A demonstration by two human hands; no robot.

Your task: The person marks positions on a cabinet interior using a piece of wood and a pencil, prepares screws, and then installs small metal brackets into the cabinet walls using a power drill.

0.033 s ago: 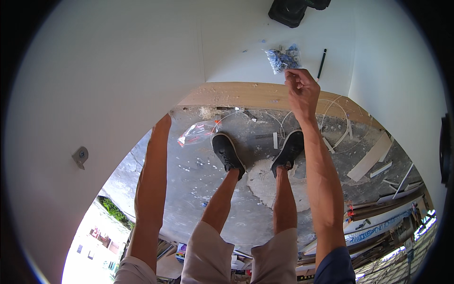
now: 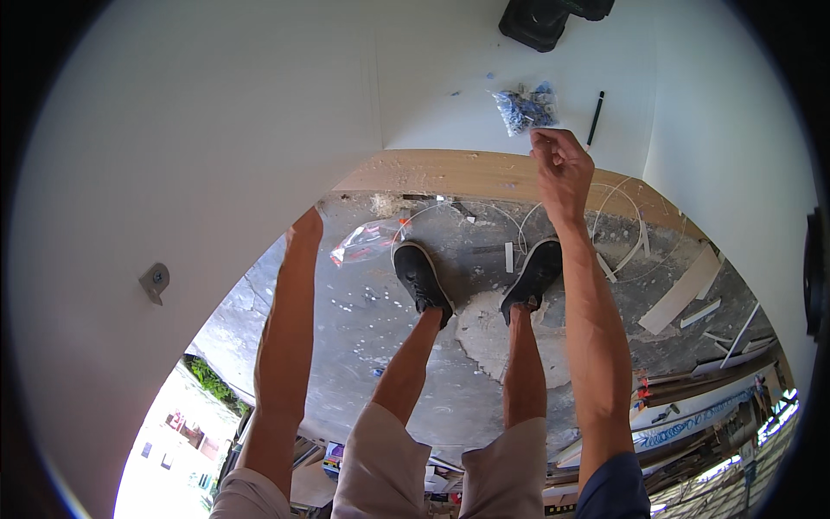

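Bag of small blue and grey parts (image 2: 527, 108) lies on the white surface (image 2: 432, 112) at eleven o'clock from your right hand (image 2: 564, 169), right by your curled fingertips; whether they touch it or pinch something, you can't tell from here. A dark pencil (image 2: 596, 118) sits at your right hand's one o'clock, and a black tool (image 2: 536, 24) farther off near twelve. Your left hand is hidden behind the white panel (image 2: 216, 130), its grip unseen; a metal bracket (image 2: 156, 281) is fixed at the view's nine o'clock.
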